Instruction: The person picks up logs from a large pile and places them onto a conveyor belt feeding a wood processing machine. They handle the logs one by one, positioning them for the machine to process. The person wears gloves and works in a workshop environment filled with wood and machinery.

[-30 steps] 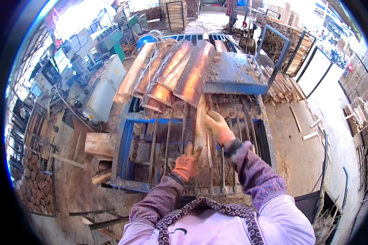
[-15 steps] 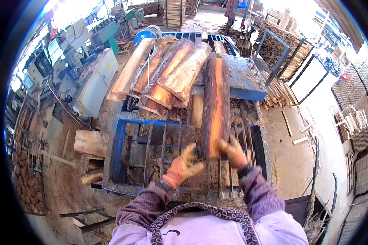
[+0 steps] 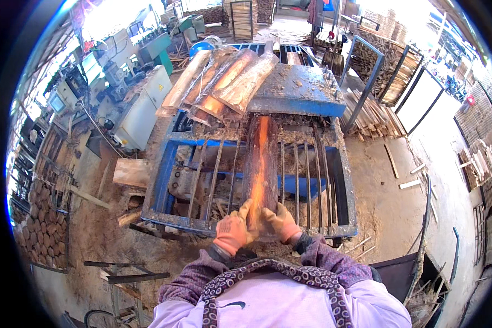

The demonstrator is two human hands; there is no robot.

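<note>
A bark-covered log slab (image 3: 261, 164) with a bright orange bare strip down its top lies lengthwise on the metal bars of a blue-framed machine bed (image 3: 172, 156). Its far end meets the front edge of a blue metal cover (image 3: 298, 104). Gloved in orange and tan, my left hand (image 3: 236, 228) grips the near end from the left. My right hand (image 3: 282, 222), in a matching glove, is closed on the same end from the right, thumb toward the top. Parts of the fingers on the log's sides are hidden.
Several split log slabs (image 3: 224, 82) are piled at the left of the cover. A grey machine cabinet (image 3: 145, 112) stands further left. A wood block (image 3: 131, 172) sits beside the bed's left edge. Stacked boards (image 3: 374, 117) and upright metal frames (image 3: 361, 71) are at the right.
The log slab has come down from over the blue cover onto the bars, nearer to me. My left hand, open and apart before, now grips its end along with the right.
</note>
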